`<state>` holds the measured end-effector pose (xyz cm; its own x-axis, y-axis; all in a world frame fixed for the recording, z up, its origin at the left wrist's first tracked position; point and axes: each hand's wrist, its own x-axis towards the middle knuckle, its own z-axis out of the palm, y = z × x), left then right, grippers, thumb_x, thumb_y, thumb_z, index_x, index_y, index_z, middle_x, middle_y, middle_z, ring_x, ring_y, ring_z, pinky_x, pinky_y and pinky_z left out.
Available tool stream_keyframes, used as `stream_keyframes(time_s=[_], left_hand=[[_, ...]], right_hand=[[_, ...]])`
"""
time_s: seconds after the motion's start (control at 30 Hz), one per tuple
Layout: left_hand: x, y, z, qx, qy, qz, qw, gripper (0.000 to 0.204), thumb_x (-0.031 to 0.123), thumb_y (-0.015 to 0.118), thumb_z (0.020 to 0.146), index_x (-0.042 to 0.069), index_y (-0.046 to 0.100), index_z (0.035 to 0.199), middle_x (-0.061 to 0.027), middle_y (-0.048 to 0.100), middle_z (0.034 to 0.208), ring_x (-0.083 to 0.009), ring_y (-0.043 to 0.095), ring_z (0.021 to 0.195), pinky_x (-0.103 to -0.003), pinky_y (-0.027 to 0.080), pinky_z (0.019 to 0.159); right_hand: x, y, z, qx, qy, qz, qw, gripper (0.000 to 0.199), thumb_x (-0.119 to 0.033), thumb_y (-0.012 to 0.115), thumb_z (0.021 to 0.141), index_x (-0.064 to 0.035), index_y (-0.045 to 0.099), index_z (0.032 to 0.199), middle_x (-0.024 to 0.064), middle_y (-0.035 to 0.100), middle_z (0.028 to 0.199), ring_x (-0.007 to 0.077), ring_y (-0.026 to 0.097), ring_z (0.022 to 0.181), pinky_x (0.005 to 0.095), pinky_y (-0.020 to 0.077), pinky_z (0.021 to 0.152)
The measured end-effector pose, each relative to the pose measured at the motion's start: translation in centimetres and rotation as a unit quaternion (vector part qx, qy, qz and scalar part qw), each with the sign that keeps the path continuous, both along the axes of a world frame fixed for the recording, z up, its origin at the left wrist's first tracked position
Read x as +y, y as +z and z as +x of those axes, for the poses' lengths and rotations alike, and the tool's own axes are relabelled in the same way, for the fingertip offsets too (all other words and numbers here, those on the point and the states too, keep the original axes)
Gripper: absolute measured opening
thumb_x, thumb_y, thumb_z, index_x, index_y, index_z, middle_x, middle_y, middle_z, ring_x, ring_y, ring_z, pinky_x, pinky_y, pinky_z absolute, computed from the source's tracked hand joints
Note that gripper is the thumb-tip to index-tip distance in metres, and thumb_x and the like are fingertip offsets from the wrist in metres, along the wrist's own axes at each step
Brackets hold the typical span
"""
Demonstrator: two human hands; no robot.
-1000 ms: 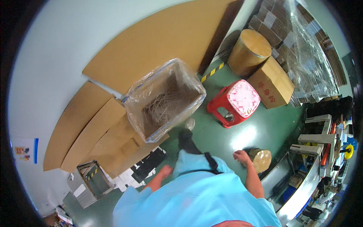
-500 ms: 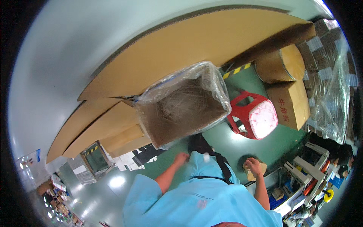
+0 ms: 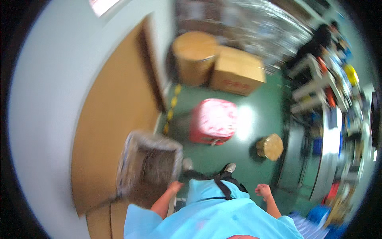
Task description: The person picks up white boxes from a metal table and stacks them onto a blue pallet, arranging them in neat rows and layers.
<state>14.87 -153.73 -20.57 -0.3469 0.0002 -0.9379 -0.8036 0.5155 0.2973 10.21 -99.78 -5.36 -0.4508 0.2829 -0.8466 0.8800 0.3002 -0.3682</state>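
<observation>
My left hand [image 3: 174,186] hangs low beside the near right corner of an open carton [image 3: 161,145] with a clear plastic liner folded over its rim; whether it touches the box I cannot tell. Motion blur smears its fingers. On the other side of my body, my right hand [image 3: 263,190] is in the air over the floor, its fingers curled in with nothing visible in them. The nearest thing beyond it is a small round wooden-coloured stool or drum [image 3: 272,147]. Inside the carton, the clear film [image 3: 157,165] looks wrinkled over a brown bottom.
Ahead stands a red stool [image 3: 217,121] with a pale mottled seat. Behind it are a brown drum [image 3: 195,55] and a closed cardboard box [image 3: 238,71], before film-wrapped stacks [image 3: 254,24]. Large cardboard sheets [image 3: 113,115] lean on the left wall. Cluttered workbenches [image 3: 326,147] line the right.
My view and body have turned right: the lined carton has shifted left and lower, while the stool, drum and closed box have swung to the middle. Both arms stay low at my sides.
</observation>
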Motion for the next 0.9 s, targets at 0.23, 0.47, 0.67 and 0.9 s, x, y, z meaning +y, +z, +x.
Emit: stream_keyframes(time_s=[0.23, 0.47, 0.67, 0.9], left_hand=[[14.0, 2.1, -20.9, 0.113, -0.035, 0.063, 0.991, 0.028, 0.028, 0.058, 0.085, 0.003, 0.062, 0.096, -0.008, 0.063, 0.084, -0.0178, 0.057, 0.066, -0.033, 0.047, 0.06], [31.6, 6.4, -25.5, 0.093, -0.195, 0.125, 0.968, 0.024, 0.02, 0.058, 0.085, 0.002, 0.062, 0.099, -0.0081, 0.064, 0.091, -0.014, 0.059, 0.078, -0.031, 0.049, 0.067], [38.2, 7.5, -29.7, 0.075, -0.33, 0.099, 0.936, 0.018, 0.014, 0.056, 0.082, 0.001, 0.061, 0.071, -0.0057, 0.055, 0.063, -0.0145, 0.049, 0.051, -0.03, 0.037, 0.045], [45.7, 2.6, -39.1, -0.058, -0.196, -0.005, 0.979, 0.023, 0.023, 0.058, 0.083, 0.006, 0.059, 0.067, -0.0038, 0.051, 0.057, -0.0143, 0.042, 0.043, -0.028, 0.029, 0.037]], right_hand=[[9.8, -18.1, 24.0, -0.035, 0.222, 0.042, 0.973, 0.028, -0.028, 0.057, 0.079, -0.0056, 0.066, 0.093, 0.0049, 0.067, 0.084, 0.0211, 0.063, 0.067, 0.0363, 0.0495, 0.057], [17.0, -7.6, 10.0, -0.003, -0.153, -0.062, 0.986, 0.026, -0.03, 0.059, 0.081, -0.0039, 0.065, 0.082, 0.0106, 0.063, 0.079, 0.0179, 0.062, 0.071, 0.0338, 0.0489, 0.057], [27.1, -7.8, 1.5, 0.058, -0.322, -0.08, 0.942, 0.028, -0.029, 0.058, 0.085, -0.0029, 0.062, 0.093, 0.0074, 0.063, 0.087, 0.0161, 0.059, 0.075, 0.0308, 0.0479, 0.061], [36.1, -11.3, -4.6, 0.038, -0.156, 0.004, 0.987, 0.035, -0.036, 0.058, 0.08, -0.0026, 0.067, 0.086, 0.0083, 0.065, 0.079, 0.018, 0.061, 0.072, 0.0321, 0.0495, 0.063]])
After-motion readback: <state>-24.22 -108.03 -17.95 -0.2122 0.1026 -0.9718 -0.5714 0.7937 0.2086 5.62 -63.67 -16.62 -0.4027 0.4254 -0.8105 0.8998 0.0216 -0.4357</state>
